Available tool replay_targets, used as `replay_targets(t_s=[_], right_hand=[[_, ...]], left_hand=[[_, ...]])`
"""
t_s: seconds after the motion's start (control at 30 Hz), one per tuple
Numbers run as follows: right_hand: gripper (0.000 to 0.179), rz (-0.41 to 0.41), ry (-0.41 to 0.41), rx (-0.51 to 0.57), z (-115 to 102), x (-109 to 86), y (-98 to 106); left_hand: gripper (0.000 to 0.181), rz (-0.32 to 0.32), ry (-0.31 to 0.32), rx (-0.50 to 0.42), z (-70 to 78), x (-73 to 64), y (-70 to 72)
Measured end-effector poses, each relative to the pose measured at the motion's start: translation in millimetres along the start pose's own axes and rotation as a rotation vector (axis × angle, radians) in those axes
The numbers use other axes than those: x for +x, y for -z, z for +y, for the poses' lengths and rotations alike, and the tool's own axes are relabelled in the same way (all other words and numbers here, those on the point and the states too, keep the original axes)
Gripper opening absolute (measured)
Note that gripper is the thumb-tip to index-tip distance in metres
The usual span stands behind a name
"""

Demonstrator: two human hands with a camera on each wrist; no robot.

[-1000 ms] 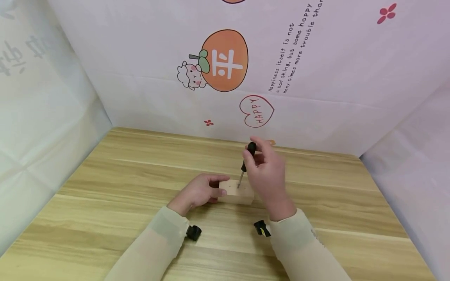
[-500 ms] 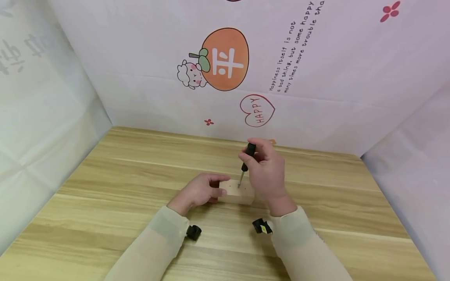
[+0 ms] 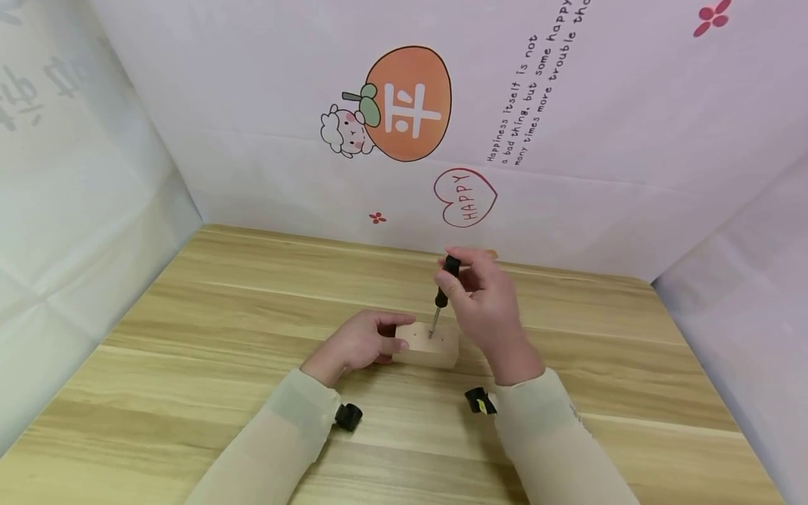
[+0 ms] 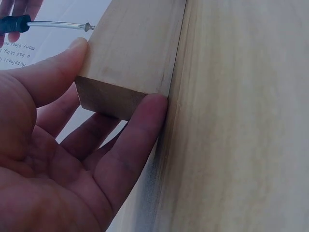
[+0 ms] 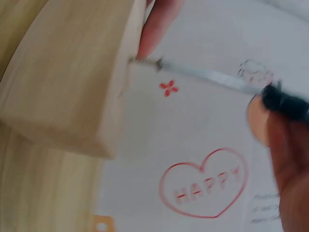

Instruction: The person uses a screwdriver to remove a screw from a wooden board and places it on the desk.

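Note:
A pale wooden block [image 3: 426, 358] lies on the table with small dark holes in its top face. My left hand [image 3: 362, 341] grips the block's left end, thumb on top and fingers along the far side and end. Between my right thumb and fingers is the black handle of a screwdriver [image 3: 447, 284], held above the block by my right hand [image 3: 489, 301]. The screwdriver slants down, its tip at the head of a screw [image 5: 147, 62] that stands partly out of the block's top face. In the left wrist view the screw's head [image 4: 88, 27] shows beside the block's edge.
The wood-grain table [image 3: 221, 315] runs back to a printed white cloth wall [image 3: 252, 161], close behind my right hand. More white cloth hangs at the left and right sides. A small black device [image 3: 348, 417] sits at each wrist.
My right fingers have shifted on the screwdriver's handle and the right wrist has swung out, in, and out to the right again. The left hand and block stay in place.

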State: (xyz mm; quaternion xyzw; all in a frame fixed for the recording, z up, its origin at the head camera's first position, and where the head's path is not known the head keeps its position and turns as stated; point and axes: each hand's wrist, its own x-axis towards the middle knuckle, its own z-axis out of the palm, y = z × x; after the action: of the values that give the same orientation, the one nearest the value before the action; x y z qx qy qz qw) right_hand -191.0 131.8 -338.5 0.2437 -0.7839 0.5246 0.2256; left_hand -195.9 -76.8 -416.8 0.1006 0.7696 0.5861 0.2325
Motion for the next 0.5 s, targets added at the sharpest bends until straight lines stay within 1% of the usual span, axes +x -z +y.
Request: replay_targets(t_s=[0.07, 0.13, 0.17, 0.23, 0.3, 0.37, 0.43, 0.5], right_hand=[[0.036, 0.058, -0.001, -0.133, -8.4, -1.1, -3.0], [0.04, 0.11, 0.003, -0.227, -14.8, -1.8, -6.3], [0.04, 0.13, 0.003, -0.249, -17.2, -2.1, -8.0], [0.038, 0.161, -0.013, -0.245, -20.4, -2.9, -11.0], [0.033, 0.171, -0.039, -0.183, -22.0, -3.7, -13.2], [0.029, 0.17, -0.076, -0.082, -21.5, -3.7, -14.1], [0.026, 0.148, -0.105, 0.028, -19.1, -2.4, -12.7], [0.025, 0.106, -0.122, 0.142, -14.1, -0.5, -9.0]], left_hand=[[0.044, 0.001, 0.0, 0.003, 0.6, 0.1, 0.0], [0.044, 0.004, -0.002, 0.005, 0.9, 0.2, 0.1], [0.044, 0.006, -0.004, 0.006, 1.2, 0.1, 0.0], [0.045, 0.008, -0.007, 0.009, 1.3, 0.0, -0.2], [0.044, 0.011, -0.005, 0.011, 1.5, -0.4, -0.6], [0.044, 0.015, -0.002, 0.013, 1.8, -0.9, -1.1], [0.044, 0.018, 0.001, 0.014, 1.8, -1.1, -1.6], [0.044, 0.019, 0.003, 0.016, 1.5, -0.9, -1.8]])
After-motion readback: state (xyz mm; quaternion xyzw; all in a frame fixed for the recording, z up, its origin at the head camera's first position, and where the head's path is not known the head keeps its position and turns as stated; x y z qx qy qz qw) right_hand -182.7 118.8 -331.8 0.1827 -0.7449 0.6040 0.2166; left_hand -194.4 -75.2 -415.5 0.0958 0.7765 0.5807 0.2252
